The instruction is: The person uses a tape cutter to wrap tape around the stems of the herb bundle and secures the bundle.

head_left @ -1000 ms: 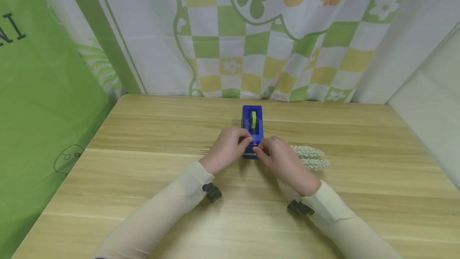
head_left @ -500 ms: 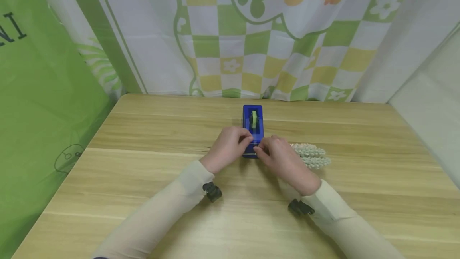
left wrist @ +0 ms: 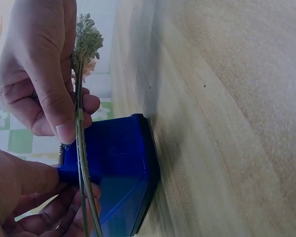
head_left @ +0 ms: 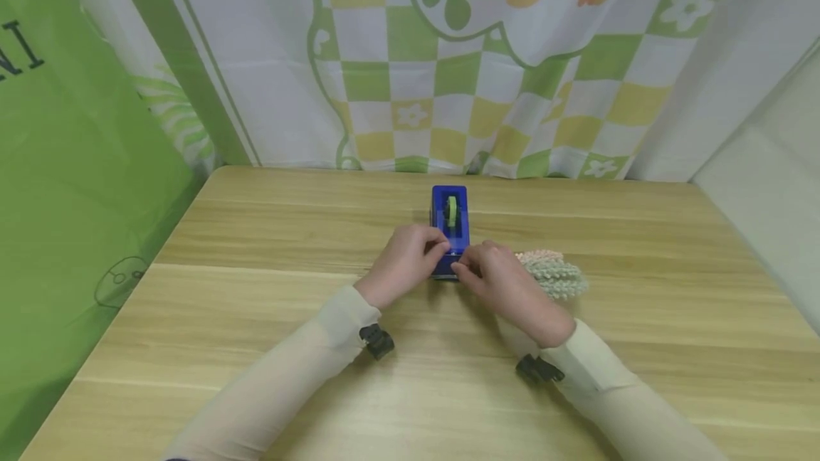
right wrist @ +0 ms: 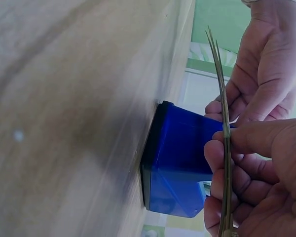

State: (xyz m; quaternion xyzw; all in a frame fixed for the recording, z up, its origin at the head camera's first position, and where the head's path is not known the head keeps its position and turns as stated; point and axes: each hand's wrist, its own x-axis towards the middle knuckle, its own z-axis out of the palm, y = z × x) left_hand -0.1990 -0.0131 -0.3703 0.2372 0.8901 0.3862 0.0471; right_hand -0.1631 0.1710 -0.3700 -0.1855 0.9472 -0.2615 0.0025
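Observation:
A blue tape dispenser (head_left: 458, 230) with a light green roll (head_left: 451, 211) stands on the table. My left hand (head_left: 405, 262) pinches the dispenser's front end beside its serrated cutter (left wrist: 61, 155), thumb and index finger at the edge. Just right of it, my right hand (head_left: 506, 283) grips a thin bundle of dried flower stems (right wrist: 224, 98) between thumb and fingers. A band of tape (left wrist: 79, 114) wraps the stems near the right thumb. The bundle lies crosswise before the dispenser, its pale green and pink flower heads (head_left: 554, 279) showing beyond the right hand.
The wooden table (head_left: 288, 233) ends at a checked, flowered curtain (head_left: 448, 91) behind the dispenser. A green cloth (head_left: 77, 162) hangs at the left, with a thin dark cable (head_left: 105, 287) by the table's left edge. Each wrist wears a black camera mount (head_left: 378, 341).
The flower heads have turned, so more pink shows at their upper side, and the stem tips left of the left hand show less. Both hands stay almost in place at the dispenser.

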